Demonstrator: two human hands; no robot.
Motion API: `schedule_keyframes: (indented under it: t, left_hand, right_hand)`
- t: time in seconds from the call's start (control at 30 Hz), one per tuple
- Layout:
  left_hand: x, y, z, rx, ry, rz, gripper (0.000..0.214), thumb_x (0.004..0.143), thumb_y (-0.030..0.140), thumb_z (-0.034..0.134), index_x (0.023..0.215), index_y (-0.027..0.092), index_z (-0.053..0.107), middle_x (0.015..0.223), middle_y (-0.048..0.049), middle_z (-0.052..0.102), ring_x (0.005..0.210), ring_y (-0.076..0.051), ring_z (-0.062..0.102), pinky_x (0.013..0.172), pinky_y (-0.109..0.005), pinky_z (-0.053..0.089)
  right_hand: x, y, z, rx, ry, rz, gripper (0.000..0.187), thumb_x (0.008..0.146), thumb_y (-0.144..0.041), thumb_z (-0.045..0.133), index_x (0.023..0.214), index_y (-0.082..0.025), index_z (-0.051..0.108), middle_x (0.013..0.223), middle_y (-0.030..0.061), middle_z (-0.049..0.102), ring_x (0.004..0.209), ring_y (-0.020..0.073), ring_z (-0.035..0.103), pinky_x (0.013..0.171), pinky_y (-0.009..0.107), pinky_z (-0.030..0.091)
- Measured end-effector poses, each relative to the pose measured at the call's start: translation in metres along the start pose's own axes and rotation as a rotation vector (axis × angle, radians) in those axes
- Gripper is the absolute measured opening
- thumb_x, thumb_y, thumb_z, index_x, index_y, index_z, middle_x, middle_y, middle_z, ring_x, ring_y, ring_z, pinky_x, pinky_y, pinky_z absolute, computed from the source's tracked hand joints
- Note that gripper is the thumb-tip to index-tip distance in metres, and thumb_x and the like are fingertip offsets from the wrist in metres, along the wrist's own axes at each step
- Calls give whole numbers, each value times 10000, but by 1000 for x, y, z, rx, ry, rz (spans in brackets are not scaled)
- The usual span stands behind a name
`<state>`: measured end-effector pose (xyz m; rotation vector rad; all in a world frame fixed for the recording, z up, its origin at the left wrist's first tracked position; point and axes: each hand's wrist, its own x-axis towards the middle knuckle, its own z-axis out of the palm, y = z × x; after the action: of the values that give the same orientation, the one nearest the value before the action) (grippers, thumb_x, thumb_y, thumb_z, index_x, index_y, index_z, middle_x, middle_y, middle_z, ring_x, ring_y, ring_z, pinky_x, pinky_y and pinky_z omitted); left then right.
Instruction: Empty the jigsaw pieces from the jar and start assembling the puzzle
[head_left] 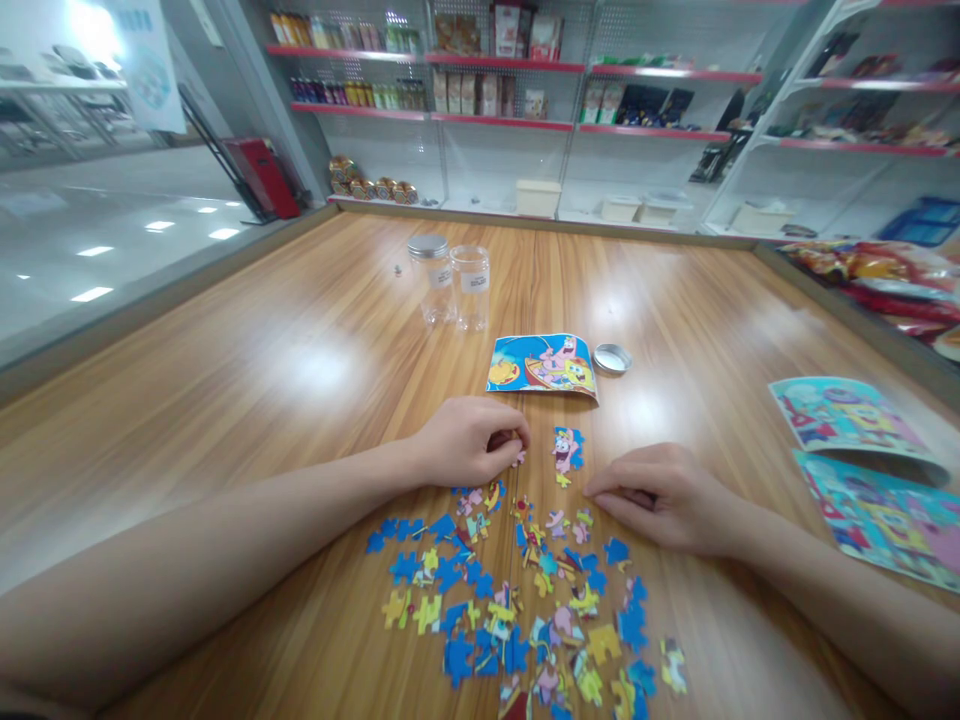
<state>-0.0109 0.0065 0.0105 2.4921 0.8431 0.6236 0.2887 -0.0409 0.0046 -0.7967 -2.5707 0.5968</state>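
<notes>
My left hand (474, 442) rests on the wooden table with its fingers curled, pinching a small pink puzzle piece (519, 456) at the fingertips. Right of it lies a joined cluster of puzzle pieces (568, 450) showing a pink cartoon face, with a yellow bit at its lower end. My right hand (667, 498) is closed beside that cluster, thumb and forefinger together; whether anything is between them is hidden. Loose puzzle pieces (448, 572) in blue, yellow and pink are scattered below both hands. Beyond the cluster sits a cartoon picture card (543, 364), its edge curling up.
Two clear plastic jars stand farther back, one lidded (433, 285) and one uncapped (470, 290). A silver lid (613, 359) lies beside the card. Two more picture cards (855, 418) are at the right. Stocked shelves (502, 122) rise behind the table.
</notes>
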Motion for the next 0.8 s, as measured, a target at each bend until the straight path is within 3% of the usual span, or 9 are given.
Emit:
schedule_keyframes:
  t: [0.1,0.2,0.3,0.4,0.57,0.8]
  left_hand:
    - [1,0,1,6,-3,6,146,877,170,582,909,187,723,732,4,686,704,-128,612,669,-241,448]
    - [2,-1,2,14,0,12,154,880,176,579,919,193,726,736,2,689,715,-133,619,678,-246,452]
    - [1,-1,3,21,-1,11,161,879,176,577,926,194,730,749,-1,698,719,-136,624,679,-245,456]
    - [1,-1,3,28,-2,6,159,864,168,591,930,194,733,765,0,710,726,-137,630,696,-247,460]
    - [1,-1,3,33,-1,-4,155,857,160,592,917,203,729,760,16,711,710,-128,619,672,-242,437]
    - [2,-1,4,35,7,-3,163,842,150,595,918,203,730,739,15,702,691,-131,607,669,-245,433]
  right_hand:
    - [1,-18,-1,-71,114,-20,108,955,-208,594,964,-194,700,617,-41,564,520,81,466,533,249,328]
    - [8,-55,4,-131,245,-20,68,936,-227,628,924,-184,680,624,-28,564,529,96,467,521,277,293]
    - [20,-94,17,-101,159,-21,106,956,-221,569,964,-176,665,676,-5,605,562,122,510,527,294,303]
    - [29,-115,33,-91,46,33,119,955,-270,582,992,-191,662,744,7,644,626,149,585,542,301,326]
    - [30,-116,45,-131,25,-1,234,962,-379,609,1123,-214,651,822,9,653,653,160,603,547,303,328]
    - [29,-110,52,-135,17,-47,174,965,-382,604,1056,-254,680,763,-21,619,574,145,509,519,310,271]
